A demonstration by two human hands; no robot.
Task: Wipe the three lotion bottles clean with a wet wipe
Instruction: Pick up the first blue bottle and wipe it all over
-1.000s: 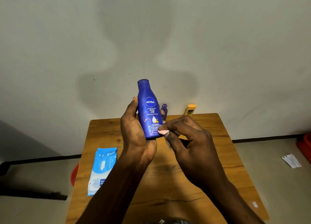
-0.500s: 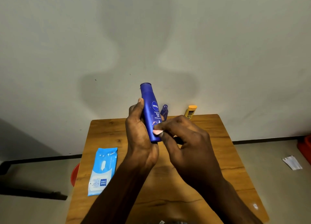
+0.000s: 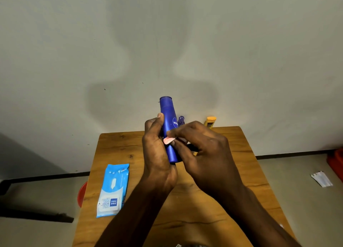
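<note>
My left hand [image 3: 157, 153] grips a tall blue lotion bottle [image 3: 169, 120] upright above the wooden table [image 3: 232, 148], with its cap end up. My right hand [image 3: 206, 153] presses its thumb and fingertips against the bottle's lower front. It pinches a small pale wad [image 3: 181, 140], apparently the wet wipe, which is mostly hidden by the fingers. Behind the hands at the table's far edge stand a small purple bottle [image 3: 181, 120] and a yellow bottle [image 3: 210, 122].
A light blue wet-wipe pack [image 3: 113, 190] lies flat on the table's left side. A red object [image 3: 81, 194] sits on the floor left of the table, another red thing [image 3: 336, 163] at the far right. A paper scrap [image 3: 322, 179] lies on the floor.
The left hand has turned the blue bottle, so its label now faces right and shows edge-on. My right fingertips have stayed on the lower part, shifting slightly upward.
</note>
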